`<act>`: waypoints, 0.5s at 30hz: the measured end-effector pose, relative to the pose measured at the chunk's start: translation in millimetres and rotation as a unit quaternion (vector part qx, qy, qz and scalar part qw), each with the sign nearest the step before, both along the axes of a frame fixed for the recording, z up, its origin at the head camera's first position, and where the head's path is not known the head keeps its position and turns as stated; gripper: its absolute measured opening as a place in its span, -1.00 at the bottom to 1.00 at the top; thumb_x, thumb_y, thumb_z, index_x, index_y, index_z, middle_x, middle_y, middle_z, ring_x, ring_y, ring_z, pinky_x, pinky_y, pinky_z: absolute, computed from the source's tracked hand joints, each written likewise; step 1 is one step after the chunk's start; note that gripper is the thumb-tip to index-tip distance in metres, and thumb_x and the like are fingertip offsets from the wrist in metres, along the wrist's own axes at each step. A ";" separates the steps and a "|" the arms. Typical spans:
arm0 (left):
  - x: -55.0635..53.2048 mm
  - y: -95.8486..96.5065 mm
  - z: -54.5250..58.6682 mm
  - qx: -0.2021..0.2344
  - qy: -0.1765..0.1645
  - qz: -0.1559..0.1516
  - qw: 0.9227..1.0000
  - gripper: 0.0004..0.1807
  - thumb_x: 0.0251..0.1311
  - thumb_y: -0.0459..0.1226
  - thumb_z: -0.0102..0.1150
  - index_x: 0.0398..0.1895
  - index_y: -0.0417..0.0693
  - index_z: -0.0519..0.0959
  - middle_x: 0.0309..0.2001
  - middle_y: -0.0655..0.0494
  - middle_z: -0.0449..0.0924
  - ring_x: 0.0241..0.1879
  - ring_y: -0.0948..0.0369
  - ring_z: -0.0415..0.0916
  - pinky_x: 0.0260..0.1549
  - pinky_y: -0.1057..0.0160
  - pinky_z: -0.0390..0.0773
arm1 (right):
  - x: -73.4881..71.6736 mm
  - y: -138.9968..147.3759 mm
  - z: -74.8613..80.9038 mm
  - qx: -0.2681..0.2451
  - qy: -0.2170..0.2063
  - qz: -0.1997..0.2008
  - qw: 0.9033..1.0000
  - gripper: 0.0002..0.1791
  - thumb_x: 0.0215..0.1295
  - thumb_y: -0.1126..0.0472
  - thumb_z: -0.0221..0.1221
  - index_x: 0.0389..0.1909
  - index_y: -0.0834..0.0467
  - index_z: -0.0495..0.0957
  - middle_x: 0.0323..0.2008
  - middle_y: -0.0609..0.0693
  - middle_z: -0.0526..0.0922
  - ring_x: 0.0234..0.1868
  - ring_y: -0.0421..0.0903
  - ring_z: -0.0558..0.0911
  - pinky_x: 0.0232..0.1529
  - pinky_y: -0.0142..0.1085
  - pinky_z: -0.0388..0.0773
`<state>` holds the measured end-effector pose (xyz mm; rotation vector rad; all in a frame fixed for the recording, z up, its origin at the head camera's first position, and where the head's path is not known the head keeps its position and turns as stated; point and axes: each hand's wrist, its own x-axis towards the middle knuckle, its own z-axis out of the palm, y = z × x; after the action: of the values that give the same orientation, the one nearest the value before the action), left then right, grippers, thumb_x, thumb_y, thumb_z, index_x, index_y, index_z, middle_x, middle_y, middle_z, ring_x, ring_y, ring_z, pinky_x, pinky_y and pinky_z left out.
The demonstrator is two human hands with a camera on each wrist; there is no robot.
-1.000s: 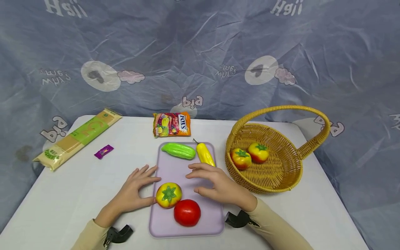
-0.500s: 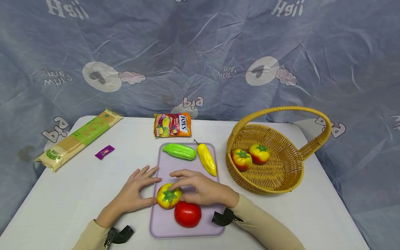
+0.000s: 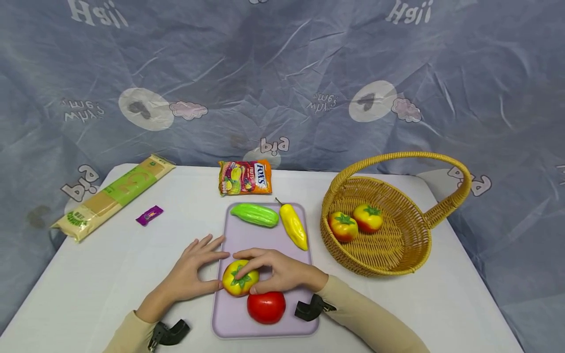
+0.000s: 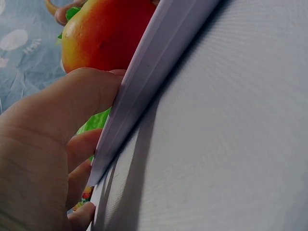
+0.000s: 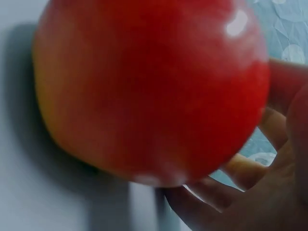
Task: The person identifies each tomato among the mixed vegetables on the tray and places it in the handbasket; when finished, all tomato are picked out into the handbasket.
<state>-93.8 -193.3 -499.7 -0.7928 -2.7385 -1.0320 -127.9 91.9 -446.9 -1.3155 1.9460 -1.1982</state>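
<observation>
A lilac tray [image 3: 238, 323] lies in the middle of the table. On it a yellow-and-red tomato [image 3: 233, 287] with a green star-shaped top sits left of a plain red tomato [image 3: 267, 310]. My right hand [image 3: 282, 272] curls over the yellow-and-red tomato, index finger across its top and thumb at its near right side. The red tomato fills much of the right wrist view, partly hiding that hand. Along the tray's left edge my left hand [image 3: 190, 272] is spread with straight fingers. In the left wrist view its thumb [image 4: 91, 89] meets the rim beside the tomato.
A green gourd-like vegetable [image 3: 255, 214] and a yellow pepper [image 3: 293, 227] lie on the tray's far end. At the right stands a handled wicker basket [image 3: 375, 252] with two more tomatoes. Behind is a FOX'S candy bag [image 3: 245, 177]; leftward, a purple candy [image 3: 149, 215] and a long packet [image 3: 115, 196].
My right hand has moved left and nearer, from above the tray's right side onto the yellow-and-red tomato, uncovering the yellow pepper. The left hand has stayed by the tray edge.
</observation>
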 end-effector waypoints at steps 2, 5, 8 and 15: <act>0.1 0.3 0.3 -0.001 -0.002 0.000 1.000 -0.39 -0.13 -0.03 0.51 0.13 0.17 0.69 0.46 -0.03 0.43 0.48 -0.29 0.22 0.38 -0.49 0.07 | 0.4 -0.7 -1.9 -0.001 -0.003 0.002 1.000 -0.61 0.30 0.26 0.26 0.14 0.18 0.65 0.50 0.19 0.34 0.54 0.04 0.32 0.54 -0.11 0.29; 0.1 0.5 1.4 -0.004 -0.006 0.000 1.000 -0.39 -0.11 -0.02 0.50 0.13 0.16 0.69 0.47 -0.03 0.42 0.49 -0.29 0.21 0.40 -0.49 0.05 | 0.7 -1.8 -4.3 -0.002 -0.009 -0.003 1.000 -0.62 0.30 0.28 0.24 0.13 0.18 0.67 0.50 0.17 0.35 0.55 0.02 0.32 0.55 -0.10 0.27; 0.1 0.3 1.9 -0.004 -0.005 0.000 1.000 -0.39 -0.12 -0.01 0.50 0.13 0.15 0.69 0.47 -0.04 0.42 0.49 -0.29 0.21 0.40 -0.49 0.05 | 0.8 -2.5 -6.2 -0.002 -0.012 -0.008 1.000 -0.62 0.30 0.29 0.22 0.13 0.18 0.67 0.50 0.16 0.36 0.54 0.00 0.33 0.56 -0.10 0.26; 0.5 0.5 0.8 -0.005 -0.005 0.003 1.000 -0.38 -0.12 0.01 0.52 0.13 0.14 0.69 0.46 -0.03 0.43 0.49 -0.29 0.21 0.40 -0.48 0.06 | 1.5 -4.1 -9.1 -0.007 -0.019 -0.034 0.999 -0.60 0.29 0.29 0.25 0.16 0.17 0.64 0.47 0.17 0.40 0.51 0.01 0.38 0.49 -0.22 0.36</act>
<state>-93.3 -192.8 -498.9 -0.7820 -2.7555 -1.0250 -126.4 87.7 -456.0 -1.2329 1.9723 -1.2615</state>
